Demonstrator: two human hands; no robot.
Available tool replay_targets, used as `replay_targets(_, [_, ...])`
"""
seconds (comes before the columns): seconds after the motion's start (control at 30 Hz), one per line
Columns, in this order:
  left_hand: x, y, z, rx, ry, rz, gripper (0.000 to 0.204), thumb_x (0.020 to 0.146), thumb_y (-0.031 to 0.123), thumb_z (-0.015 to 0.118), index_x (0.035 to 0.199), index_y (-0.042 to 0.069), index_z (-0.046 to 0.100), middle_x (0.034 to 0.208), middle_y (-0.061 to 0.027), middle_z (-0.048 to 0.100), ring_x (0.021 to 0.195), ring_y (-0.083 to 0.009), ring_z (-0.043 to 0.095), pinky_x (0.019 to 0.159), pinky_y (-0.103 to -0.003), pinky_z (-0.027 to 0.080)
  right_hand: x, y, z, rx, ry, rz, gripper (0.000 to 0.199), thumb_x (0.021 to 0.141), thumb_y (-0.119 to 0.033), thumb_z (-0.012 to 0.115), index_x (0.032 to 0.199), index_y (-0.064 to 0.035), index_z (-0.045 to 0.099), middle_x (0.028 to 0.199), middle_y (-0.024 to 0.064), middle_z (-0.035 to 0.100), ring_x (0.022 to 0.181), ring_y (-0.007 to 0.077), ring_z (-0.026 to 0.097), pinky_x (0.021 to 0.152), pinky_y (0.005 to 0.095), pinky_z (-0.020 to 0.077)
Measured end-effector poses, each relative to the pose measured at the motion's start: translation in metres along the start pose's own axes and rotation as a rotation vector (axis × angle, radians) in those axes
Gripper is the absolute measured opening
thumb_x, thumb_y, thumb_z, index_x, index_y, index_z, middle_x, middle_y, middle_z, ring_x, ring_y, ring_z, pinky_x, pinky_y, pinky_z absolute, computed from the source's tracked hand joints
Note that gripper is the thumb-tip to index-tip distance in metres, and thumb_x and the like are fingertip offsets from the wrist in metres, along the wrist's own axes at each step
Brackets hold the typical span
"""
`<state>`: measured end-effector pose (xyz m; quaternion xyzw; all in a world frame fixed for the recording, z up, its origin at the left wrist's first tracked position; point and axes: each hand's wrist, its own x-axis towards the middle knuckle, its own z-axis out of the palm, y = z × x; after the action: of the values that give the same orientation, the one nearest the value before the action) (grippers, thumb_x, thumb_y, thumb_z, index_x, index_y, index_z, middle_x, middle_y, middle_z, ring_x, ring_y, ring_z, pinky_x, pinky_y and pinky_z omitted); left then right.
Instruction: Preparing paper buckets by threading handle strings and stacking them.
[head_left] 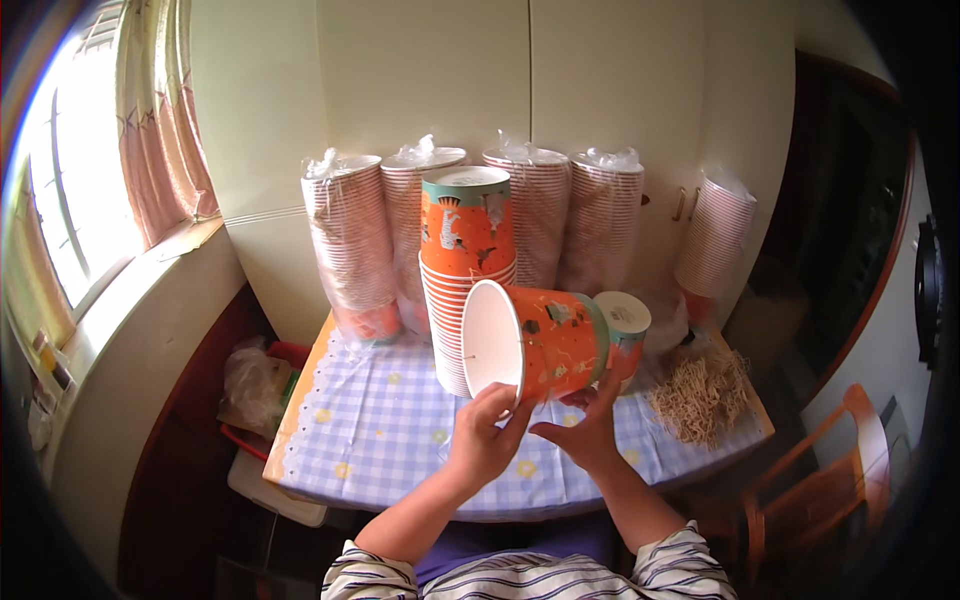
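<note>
An orange paper cup (545,340) with animal prints and a teal band lies on its side above the table, its white mouth turned toward me and to the left. My left hand (485,430) pinches the cup's lower rim. My right hand (585,425) supports it from below, fingers spread under the body. Directly behind stands an upside-down stack of the same orange cups (465,270). A second cup with a teal band (625,330) lies just right of the held one.
Several plastic-wrapped cup stacks (350,250) line the back of the blue checked table (370,430) against pale cupboards. A heap of tan strings (700,395) lies at the right. A wooden chair (830,480) stands right, a red bin with bags (260,390) left.
</note>
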<state>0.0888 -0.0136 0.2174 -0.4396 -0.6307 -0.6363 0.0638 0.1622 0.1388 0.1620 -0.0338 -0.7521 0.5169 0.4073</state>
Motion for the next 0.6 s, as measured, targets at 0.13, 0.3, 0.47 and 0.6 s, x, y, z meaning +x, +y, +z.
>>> replay_targets(0.13, [0.011, 0.004, -0.003, 0.013, -0.058, -0.033, 0.010, 0.083, 0.002, 0.064, 0.093, 0.002, 0.067, 0.079, -0.0067, 0.062, 0.069, -0.0119, 0.059, 0.061, -0.025, 0.047, 0.005, 0.001, 0.025, 0.081, 0.082, 0.010, 0.140, 0.057, -0.018, 0.090, 0.142, -0.0069, -0.020, 0.125, 0.0181, 0.046, 0.105, 0.0238, 0.057, 0.090, 0.0368, 0.0477])
replay_targets(0.3, [0.010, 0.007, -0.007, 0.041, -0.049, -0.018, 0.009, 0.083, 0.001, 0.064, 0.092, 0.002, 0.067, 0.080, -0.0068, 0.063, 0.071, -0.0129, 0.060, 0.062, -0.025, 0.048, 0.015, -0.003, 0.022, 0.047, 0.151, 0.103, 0.115, 0.064, -0.015, 0.086, 0.144, -0.0030, 0.005, 0.114, 0.0116, 0.056, 0.098, 0.0184, 0.060, 0.084, 0.0321, 0.0502])
replay_targets(0.47, [0.006, 0.004, -0.017, 0.080, -0.095, 0.084, 0.012, 0.082, -0.002, 0.065, 0.094, 0.000, 0.066, 0.086, -0.0104, 0.063, 0.074, -0.0184, 0.064, 0.064, -0.027, 0.051, 0.021, 0.026, -0.017, -0.012, 0.065, -0.066, 0.034, 0.076, -0.008, 0.076, 0.103, 0.0004, 0.058, 0.092, 0.0087, 0.066, 0.081, 0.0144, 0.065, 0.072, 0.0279, 0.0526])
replay_targets(0.6, [-0.003, -0.008, -0.021, 0.022, -0.102, 0.223, 0.018, 0.079, -0.005, 0.067, 0.096, 0.001, 0.064, 0.087, -0.0104, 0.064, 0.076, -0.0218, 0.065, 0.065, -0.028, 0.050, 0.034, -0.007, -0.053, -0.471, -0.034, -0.298, 0.032, 0.072, -0.004, 0.074, 0.101, -0.0055, 0.061, 0.089, 0.0122, 0.066, 0.077, 0.0246, 0.067, 0.065, 0.0337, 0.0523])
